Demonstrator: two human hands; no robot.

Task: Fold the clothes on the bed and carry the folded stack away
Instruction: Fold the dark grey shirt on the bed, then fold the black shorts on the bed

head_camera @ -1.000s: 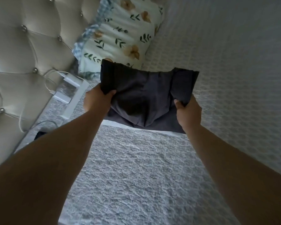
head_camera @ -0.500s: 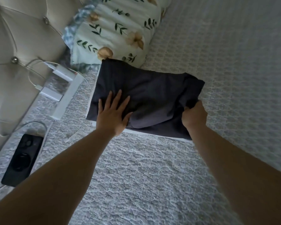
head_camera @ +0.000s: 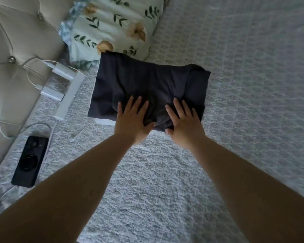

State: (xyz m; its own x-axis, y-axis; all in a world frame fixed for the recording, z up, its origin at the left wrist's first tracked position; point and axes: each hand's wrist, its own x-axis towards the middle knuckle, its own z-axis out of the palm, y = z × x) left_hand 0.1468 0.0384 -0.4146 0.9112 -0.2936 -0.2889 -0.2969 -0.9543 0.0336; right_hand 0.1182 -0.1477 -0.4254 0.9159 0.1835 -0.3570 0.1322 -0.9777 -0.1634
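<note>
A folded dark grey garment lies flat on the bed, on top of a white folded piece whose edge shows beneath it. My left hand presses flat on the garment's near edge with fingers spread. My right hand presses flat beside it on the near right part, fingers straight. Both thumbs sit at the garment's near edge.
A floral pillow lies just behind the garment. A white power strip with chargers and cables and a black phone lie at the left, by the tufted headboard. The textured bedspread stretches to the right.
The garment was held up in both hands, then laid down on the stack. My left hand flattened first; my right hand has let go of the right edge and now presses flat.
</note>
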